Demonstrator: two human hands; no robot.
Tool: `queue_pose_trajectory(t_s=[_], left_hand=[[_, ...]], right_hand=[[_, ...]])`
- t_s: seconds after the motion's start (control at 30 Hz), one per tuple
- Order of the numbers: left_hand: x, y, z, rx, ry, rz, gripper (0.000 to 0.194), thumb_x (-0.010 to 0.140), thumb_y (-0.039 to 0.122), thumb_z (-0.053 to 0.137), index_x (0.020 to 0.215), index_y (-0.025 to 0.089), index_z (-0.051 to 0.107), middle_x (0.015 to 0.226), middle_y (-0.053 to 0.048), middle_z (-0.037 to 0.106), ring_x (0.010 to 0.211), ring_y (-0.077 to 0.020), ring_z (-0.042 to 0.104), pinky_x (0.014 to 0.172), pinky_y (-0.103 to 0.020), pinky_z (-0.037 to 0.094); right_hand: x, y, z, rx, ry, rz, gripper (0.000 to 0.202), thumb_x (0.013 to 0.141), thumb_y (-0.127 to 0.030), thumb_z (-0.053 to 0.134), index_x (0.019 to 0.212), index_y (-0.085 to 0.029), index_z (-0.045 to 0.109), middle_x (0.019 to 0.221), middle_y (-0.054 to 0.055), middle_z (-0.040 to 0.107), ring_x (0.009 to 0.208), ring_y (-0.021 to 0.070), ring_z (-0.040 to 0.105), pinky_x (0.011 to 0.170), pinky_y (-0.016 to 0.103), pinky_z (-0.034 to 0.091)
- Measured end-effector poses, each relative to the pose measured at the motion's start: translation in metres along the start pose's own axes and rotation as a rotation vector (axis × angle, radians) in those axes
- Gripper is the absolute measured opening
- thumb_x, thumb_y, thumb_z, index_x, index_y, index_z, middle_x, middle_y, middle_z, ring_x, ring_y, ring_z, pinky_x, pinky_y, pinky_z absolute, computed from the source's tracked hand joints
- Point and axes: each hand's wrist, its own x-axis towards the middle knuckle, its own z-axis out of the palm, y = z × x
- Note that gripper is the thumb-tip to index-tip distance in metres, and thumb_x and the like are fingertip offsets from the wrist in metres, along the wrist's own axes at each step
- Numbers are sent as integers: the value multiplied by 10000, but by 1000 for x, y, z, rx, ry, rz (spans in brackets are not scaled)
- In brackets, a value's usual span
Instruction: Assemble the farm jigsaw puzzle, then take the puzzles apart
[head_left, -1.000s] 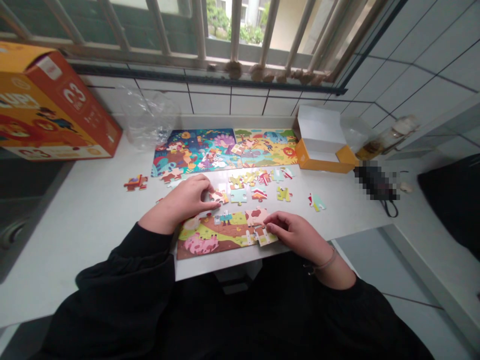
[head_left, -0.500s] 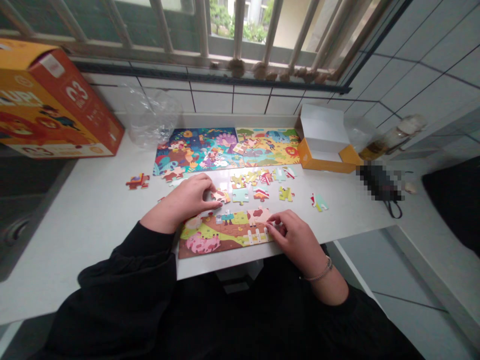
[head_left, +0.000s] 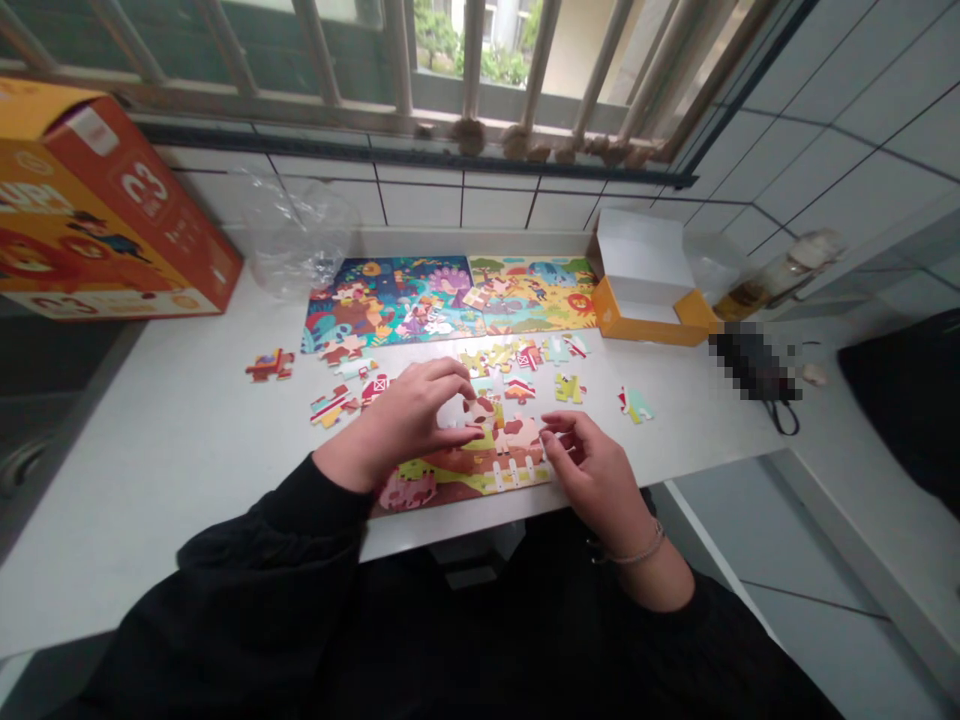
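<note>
A partly joined farm puzzle (head_left: 450, 470) lies near the front edge of the white counter, with a pink pig, a cow and a white fence on it. My left hand (head_left: 420, 410) is over its upper part, thumb and fingers closed on a cow puzzle piece (head_left: 481, 409). At the puzzle's right edge, beside the cow, is my right hand (head_left: 585, 455), its fingers curved and apart with nothing seen between them. Loose pieces lie behind the puzzle, among them a green one (head_left: 570, 388) and a red-roofed one (head_left: 519, 388).
Two finished puzzles, one dark blue (head_left: 390, 300) and one yellow (head_left: 536, 290), lie farther back. An open orange box (head_left: 652, 325) stands right of them. Clear plastic (head_left: 300, 240) and a large orange box (head_left: 142, 210) are at the left. A bottle (head_left: 780, 270) leans at the right.
My left hand has moved right with the cow piece, from among the loose pieces to over the farm puzzle. My right hand has shifted slightly right and its fingers have parted.
</note>
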Motion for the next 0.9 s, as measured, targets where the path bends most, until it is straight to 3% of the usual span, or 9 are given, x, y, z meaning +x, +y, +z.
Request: queue_pose_trajectory(t_s=[0.17,0.33,0.47,0.57,0.67,0.9], left_hand=[[2,5,9,3,18,14,329,970,510,858,1080,235,714,1234,-125,750,1189,-312,716,1039,-470,559],[1,3,8,-42,-20,41,368,971,533,856,1132,234,715,1265,-134,742,1205,-316,719,1050,-478,568],[-1,1,-1,-52,-5,-7,501,969,548,863,1304,220,686,1382,-169,714,1330,-348,674,1134,-507,547],[-3,-5,-3,-10,-24,-69,308,1035,463,779,1202,215,705,1256,-136,733,1215,-318,699,1072,-477,556],[-4,-13,1,20,-84,-87,196,1056,415,720,1056,219,716,1102,-99,726,1075,-287,702,990,-446,553],[-5,-21,4,-2,-130,-129,166,1046,388,708,1008,228,730,1034,-75,695,957,-248,678,906,-405,537]], right_hand=[[13,-13,25,323,-146,78,486,1048,-559,714,1406,-239,639,1177,105,801,969,240,780,804,371,649],[27,-17,38,363,-181,105,554,997,-586,726,1411,-237,612,1026,63,770,910,238,770,768,371,651],[35,1,17,306,-95,160,581,956,-616,741,1375,-226,642,950,45,750,770,213,725,627,330,587],[37,21,-7,249,4,224,612,899,-647,792,1303,-204,670,804,-10,678,598,163,595,531,301,476],[35,35,-22,230,-13,295,672,855,-679,821,1285,-186,668,766,-26,662,540,141,524,492,283,390],[29,40,-20,44,-39,217,568,910,-686,777,1218,-212,723,808,23,736,645,199,640,586,321,479]])
